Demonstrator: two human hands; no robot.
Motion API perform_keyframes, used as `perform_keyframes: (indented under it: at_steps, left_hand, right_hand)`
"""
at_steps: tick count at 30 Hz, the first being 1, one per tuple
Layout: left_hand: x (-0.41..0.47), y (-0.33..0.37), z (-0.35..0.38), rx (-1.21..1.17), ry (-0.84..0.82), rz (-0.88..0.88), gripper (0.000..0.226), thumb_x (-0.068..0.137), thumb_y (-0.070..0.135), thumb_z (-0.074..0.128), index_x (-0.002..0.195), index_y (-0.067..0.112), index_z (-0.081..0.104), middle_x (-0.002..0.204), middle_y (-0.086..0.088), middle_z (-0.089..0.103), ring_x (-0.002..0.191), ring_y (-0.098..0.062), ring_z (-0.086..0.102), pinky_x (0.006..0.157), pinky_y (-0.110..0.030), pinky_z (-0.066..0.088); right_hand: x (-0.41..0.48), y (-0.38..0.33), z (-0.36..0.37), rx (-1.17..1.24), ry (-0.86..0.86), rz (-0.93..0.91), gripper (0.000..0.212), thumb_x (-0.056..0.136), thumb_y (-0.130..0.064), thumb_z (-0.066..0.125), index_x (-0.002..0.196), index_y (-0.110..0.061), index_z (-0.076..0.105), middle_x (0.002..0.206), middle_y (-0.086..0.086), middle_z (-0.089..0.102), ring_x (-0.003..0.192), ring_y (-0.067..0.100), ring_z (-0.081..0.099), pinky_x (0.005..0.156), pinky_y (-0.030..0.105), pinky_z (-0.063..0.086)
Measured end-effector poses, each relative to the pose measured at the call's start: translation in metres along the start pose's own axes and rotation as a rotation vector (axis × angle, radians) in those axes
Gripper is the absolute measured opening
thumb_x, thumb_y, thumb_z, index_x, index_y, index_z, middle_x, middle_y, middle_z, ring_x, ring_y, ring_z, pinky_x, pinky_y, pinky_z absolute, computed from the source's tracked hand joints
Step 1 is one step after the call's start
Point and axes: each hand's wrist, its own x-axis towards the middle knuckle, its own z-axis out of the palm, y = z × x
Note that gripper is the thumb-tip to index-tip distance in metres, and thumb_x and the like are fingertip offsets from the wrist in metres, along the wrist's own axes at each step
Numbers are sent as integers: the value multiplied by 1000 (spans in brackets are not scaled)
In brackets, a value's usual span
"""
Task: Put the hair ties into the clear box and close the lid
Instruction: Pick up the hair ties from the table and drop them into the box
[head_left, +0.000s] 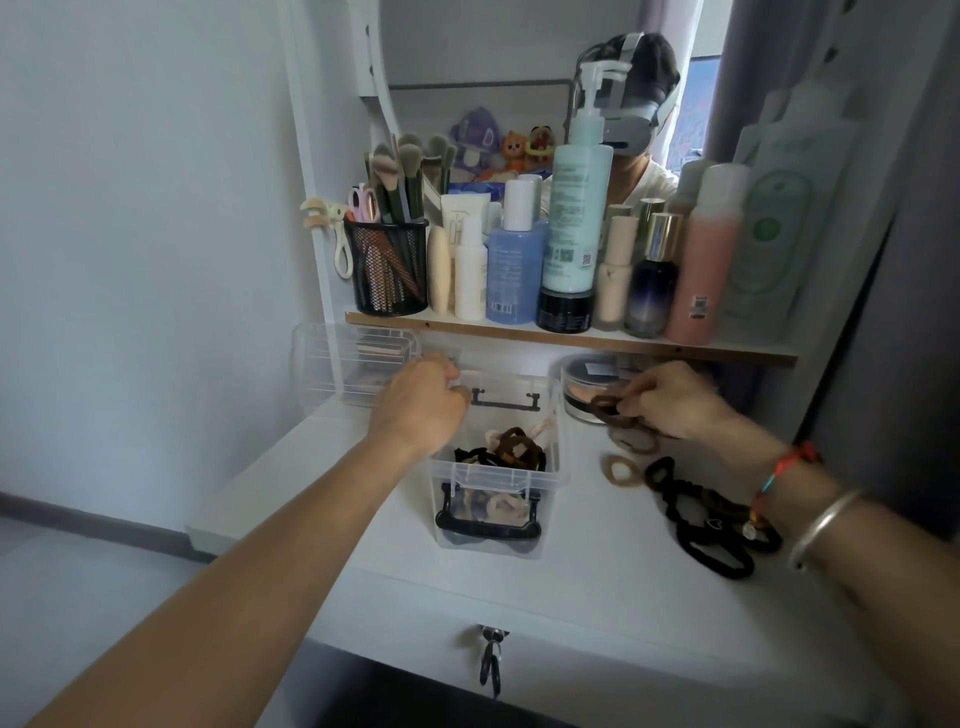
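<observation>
hair ties (702, 512) lay loose on the white dresser top (597, 587) at 3 o'clock from the clear box (496, 480), well apart from it; more sat inside the box, its lid (506, 389) tipped back at 12 o'clock. the left hand (421, 402) had its fingers curled on the lid's edge. the right hand (670, 400) pinched a brown tie (605, 405) between its fingertips, at 2 o'clock from the box. a wooden shelf (571, 340) of bottles ran above, a pale wall at 9 o'clock.
</observation>
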Motion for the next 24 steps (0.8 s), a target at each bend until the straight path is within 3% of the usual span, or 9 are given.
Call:
perform_keyframes:
  at_steps: [2,6,9,11,14,16,19,21,24]
  left_hand:
    - [3,0,2,11,6,4,28,89,12,47,116,5,52,125,-17,57,109,-36,57,92,-50,51]
    - [5,0,4,9,3,3,29,89,13,47,117,6,52,125,-17,57,110,-36,56,93,-49,51]
    - [6,-1,4,9,1,4,29,89,12,47,117,6,52,125,-17,56,109,-36,56,93,-49,51]
    - [6,-1,4,15,-5,5,29,90,12,47,117,6,51,125,-17,56,110,-36,56,93,-49,51]
    - [5,-1,3,7,-22,8,29,90,11,46,118,5,51,126,-18,55,112,-36,54,94,-50,50]
    - [4,-1,2,14,-26,12,30,90,10,46,118,4,50,127,-18,55,112,-36,54,94,-50,50]
    - [3,0,3,24,-30,10,30,89,10,47,118,5,50,128,-19,54,112,-37,54,94,-50,50]
    - [0,2,3,22,-41,6,30,89,10,46,118,6,50,127,-19,53,111,-38,54,93,-50,50]
    - [-4,3,4,24,-52,13,29,88,10,46,117,7,50,128,-18,52,111,-38,54,93,-50,51]
  right_hand:
    - [4,10,2,-149,36,-10,16,79,-4,60,87,3,72,97,13,72,97,28,63,86,30,50]
    - [2,24,17,-399,-128,-55,20,80,-15,61,87,0,72,92,16,71,94,29,63,66,24,48]
    - [2,21,22,-445,-134,-78,23,78,-19,64,94,-4,71,106,14,71,104,29,62,88,32,51]
    - [-2,17,23,-454,-168,-84,25,78,-19,64,96,-5,71,109,15,70,105,29,61,93,34,50]
    - [-5,7,18,-288,-112,-134,18,82,-14,61,94,-2,69,107,14,69,103,25,60,89,26,47]
    - [-11,-11,6,30,-35,-167,8,82,-6,61,86,-6,68,90,10,66,86,13,61,68,13,42]
    - [-20,-42,-15,482,-67,-220,22,80,2,62,70,-18,58,67,-1,54,54,-1,54,43,3,38]
    - [-28,-57,-21,441,-192,-264,21,78,-2,65,70,-21,59,64,-2,54,50,3,51,42,7,38]
    - [-33,-59,-20,203,-388,-213,18,74,-14,72,89,-14,62,73,-2,57,63,8,52,56,19,43]
